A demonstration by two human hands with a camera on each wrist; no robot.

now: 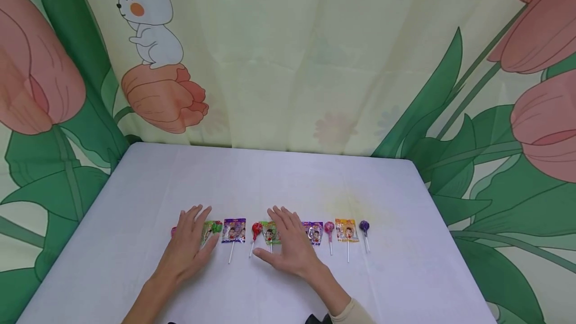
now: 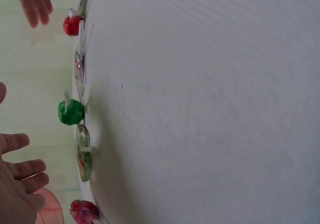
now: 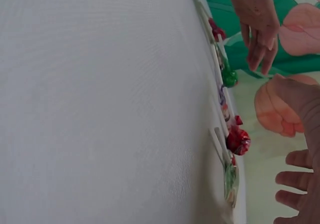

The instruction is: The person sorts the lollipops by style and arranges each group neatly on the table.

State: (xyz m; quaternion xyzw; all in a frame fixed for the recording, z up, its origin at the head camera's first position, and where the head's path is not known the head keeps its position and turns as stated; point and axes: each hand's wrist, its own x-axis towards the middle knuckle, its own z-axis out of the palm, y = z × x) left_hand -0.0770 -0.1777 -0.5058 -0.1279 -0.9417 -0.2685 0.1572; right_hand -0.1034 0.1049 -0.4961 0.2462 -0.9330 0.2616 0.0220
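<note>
A row of lollipops, some in flat printed packets, lies across the white table. My left hand [image 1: 188, 245], fingers spread, hovers above the row's left end, partly covering a green packet [image 1: 208, 230] and a pink lollipop [image 1: 173, 231]. Beside its thumb are a green lollipop [image 2: 71, 112] and a purple packet [image 1: 233, 230]. Over the middle, my right hand [image 1: 291, 245] is also spread, holding nothing. It overlaps another green packet [image 1: 270, 231] and a second purple packet [image 1: 316, 232]. Between both hands lies a red lollipop [image 1: 256, 229].
Right of the hands lie a pink lollipop [image 1: 329, 227], an orange packet [image 1: 347, 230] and a dark purple lollipop [image 1: 364, 226]. The white tablecloth [image 1: 270, 179] reaches back to a curtain [image 1: 279, 64] printed with tulips and a rabbit.
</note>
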